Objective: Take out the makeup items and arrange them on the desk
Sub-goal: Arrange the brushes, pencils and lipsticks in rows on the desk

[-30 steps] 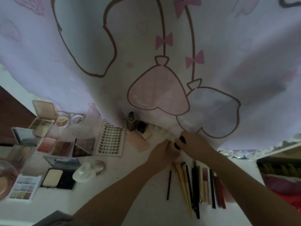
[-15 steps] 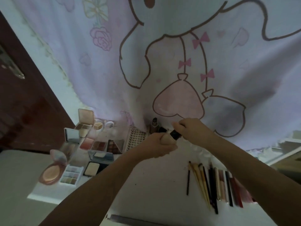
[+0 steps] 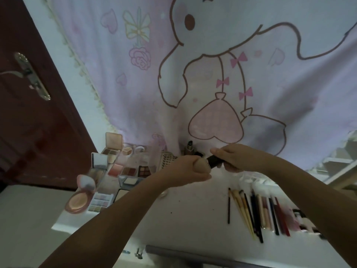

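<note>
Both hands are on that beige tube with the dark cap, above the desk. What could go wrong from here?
If the dark cap pops off the beige tube, the left hand or right hand may jerk; product may spill. Directly below, the brushes and pencils could scatter, or the small bottle could topple.

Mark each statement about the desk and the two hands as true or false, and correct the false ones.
1. Both hands hold one beige bottle with a dark cap. True.
2. The brushes and pencils lie left of the palettes. False: they lie to the right.
3. The right hand grips the dark cap. True.
4. The left hand rests flat on the desk. False: it is raised, closed around the bottle.
</note>
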Demonstrator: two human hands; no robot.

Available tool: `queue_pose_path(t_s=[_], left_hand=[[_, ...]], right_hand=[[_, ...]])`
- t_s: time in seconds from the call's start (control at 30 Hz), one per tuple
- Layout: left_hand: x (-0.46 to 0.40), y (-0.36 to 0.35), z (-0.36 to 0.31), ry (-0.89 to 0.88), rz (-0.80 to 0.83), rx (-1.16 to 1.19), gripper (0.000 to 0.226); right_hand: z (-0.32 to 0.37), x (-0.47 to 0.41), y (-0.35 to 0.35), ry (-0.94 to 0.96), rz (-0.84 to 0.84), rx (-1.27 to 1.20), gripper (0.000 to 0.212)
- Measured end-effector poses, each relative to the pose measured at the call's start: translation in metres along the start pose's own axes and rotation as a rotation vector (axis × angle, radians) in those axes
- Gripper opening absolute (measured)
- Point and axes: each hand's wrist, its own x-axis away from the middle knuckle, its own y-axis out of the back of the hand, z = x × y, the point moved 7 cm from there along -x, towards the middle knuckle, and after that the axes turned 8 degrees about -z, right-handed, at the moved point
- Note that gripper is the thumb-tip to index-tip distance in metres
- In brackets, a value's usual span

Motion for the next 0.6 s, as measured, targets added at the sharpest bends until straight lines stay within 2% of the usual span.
queue_pose_path(t_s=[0.03, 0.13, 0.2, 0.3, 0.33, 0.4, 0.47, 0.6], left_hand=[[0.002, 0.002, -0.001, -0.01, -0.019, -0.001, 0.028], [0.01, 0.008, 0.0, 0.001, 0.0, 0.097, 0.017], [0.014, 0.013, 0.001, -0.033, -0.035, -0.004, 0.016], [0.018, 0.011, 0.002, -0.058, -0.046, -0.016, 0.017], [0.019, 0.01, 0.003, -0.052, -0.039, -0.015, 0.017], [0.02, 0.008, 0.006, -0.036, -0.026, -0.014, 0.017], [0.022, 0.008, 0.008, -0.035, -0.03, 0.003, 0.017], [0.021, 0.012, 0.005, -0.082, -0.096, -0.021, 0.018]], right_hand=[[0.003, 0.001, 0.001, 0.031, -0.025, 0.002, 0.042], [0.014, 0.007, 0.002, 0.144, -0.003, -0.096, 0.01], [0.016, 0.013, -0.003, 0.104, 0.065, -0.135, 0.011], [0.016, 0.011, -0.009, 0.012, 0.044, -0.034, 0.032], [0.017, 0.01, -0.008, 0.012, 0.021, 0.009, 0.032], [0.02, 0.012, -0.009, 0.063, 0.021, 0.051, 0.017], [0.022, 0.016, -0.01, 0.077, 0.026, 0.005, 0.014], [0.016, 0.014, -0.002, 0.008, -0.123, -0.035, 0.033]])
